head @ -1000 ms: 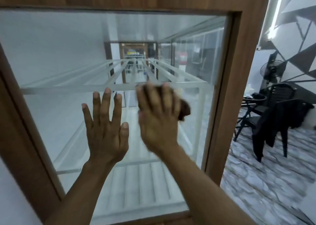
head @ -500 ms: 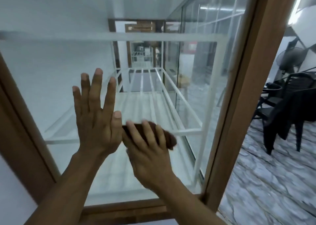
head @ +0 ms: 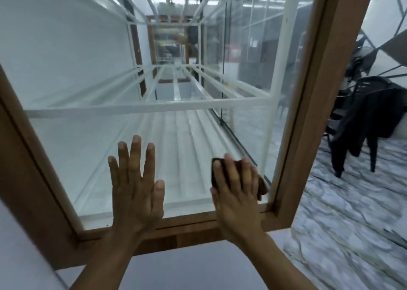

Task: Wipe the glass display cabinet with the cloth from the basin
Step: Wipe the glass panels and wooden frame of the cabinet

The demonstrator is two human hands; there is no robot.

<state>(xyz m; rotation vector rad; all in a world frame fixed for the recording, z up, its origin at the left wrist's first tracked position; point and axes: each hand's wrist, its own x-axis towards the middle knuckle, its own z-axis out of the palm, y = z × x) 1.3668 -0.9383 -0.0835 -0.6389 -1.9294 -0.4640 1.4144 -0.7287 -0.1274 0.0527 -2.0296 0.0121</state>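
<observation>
The glass display cabinet (head: pixel 308 104) has a brown wooden frame and white metal shelf racks behind its end pane. My left hand (head: pixel 137 186) lies flat on the lower middle of the glass, fingers spread, holding nothing. My right hand (head: pixel 236 192) presses a dark brown cloth (head: pixel 262 185) against the glass in the bottom right corner, close to the wooden frame. Most of the cloth is hidden under my fingers. The basin is not in view.
A black plastic chair (head: pixel 372 122) draped with dark clothing stands to the right on a marbled grey floor (head: pixel 343 223). A white wall surface (head: pixel 22 245) runs along the lower left of the cabinet.
My right hand has slid the cloth down and to the right, from the middle of the pane to the bottom right corner. My left hand has stayed flat on the glass, lower on the pane.
</observation>
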